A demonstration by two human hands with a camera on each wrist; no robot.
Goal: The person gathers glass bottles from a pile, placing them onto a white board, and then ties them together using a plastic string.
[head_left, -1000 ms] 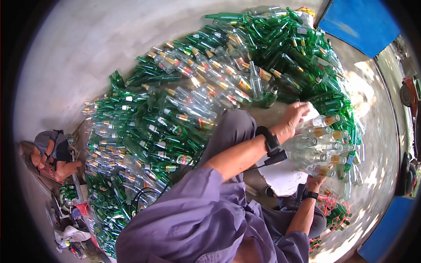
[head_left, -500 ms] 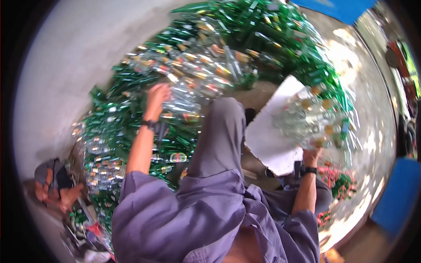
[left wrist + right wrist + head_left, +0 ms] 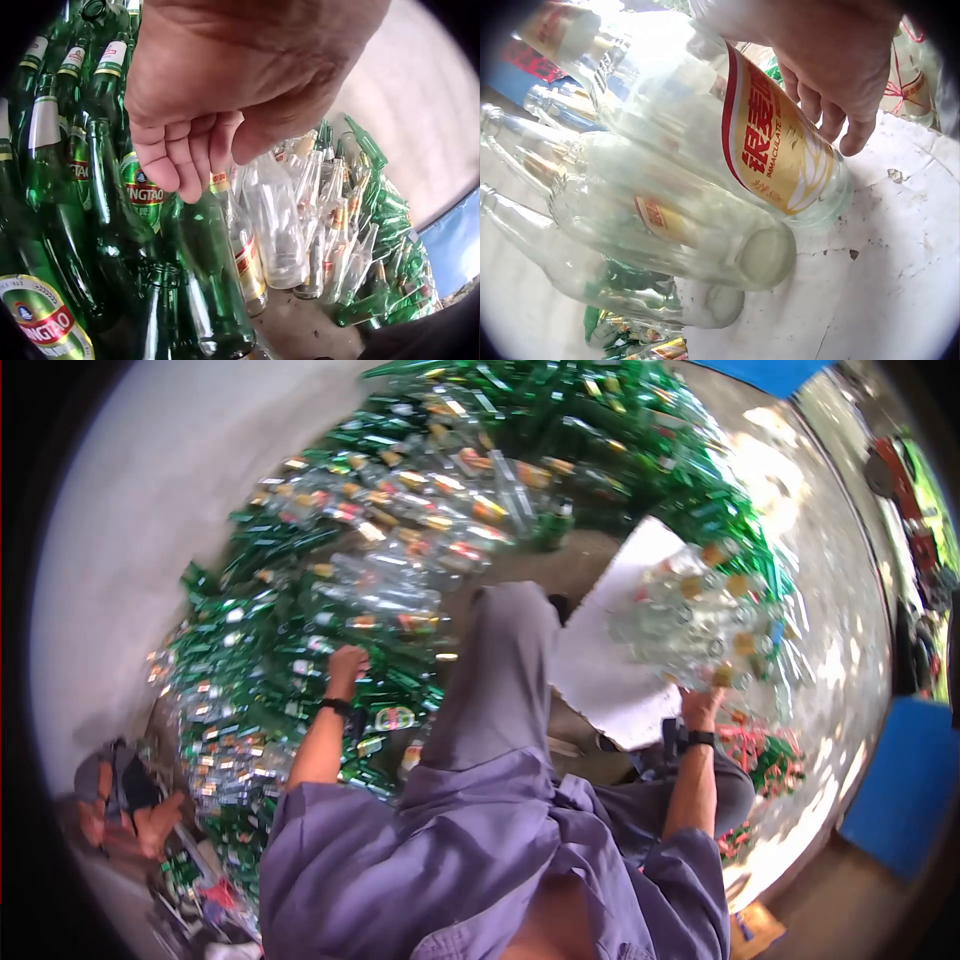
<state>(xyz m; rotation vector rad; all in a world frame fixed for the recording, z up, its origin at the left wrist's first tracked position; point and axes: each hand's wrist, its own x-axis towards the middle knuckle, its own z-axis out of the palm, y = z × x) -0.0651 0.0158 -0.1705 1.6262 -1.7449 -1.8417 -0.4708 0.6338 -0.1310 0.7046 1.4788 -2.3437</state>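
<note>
In the head view my left hand is low over the pile's green beer bottles. Up close in the left wrist view its fingers hang loosely bent, nothing visible in them; the fingertips overlap the shoulder of one green bottle, whose neck is hidden behind them. My right hand is beside a group of clear glass bottles standing on a white board. From the right wrist, its fingers reach down along a clear bottle with a yellow and red label; the thumb is hidden.
Clear bottles with gold necks lie and stand beyond the green ones. More green bottles heap at the far side. Red netting with green bottles is at the right. Another person sits at the left.
My left hand has gone from the clear bottles on the board across to the left, over the pile, then nearer to me above the green bottles. The right hand stays beside the group.
</note>
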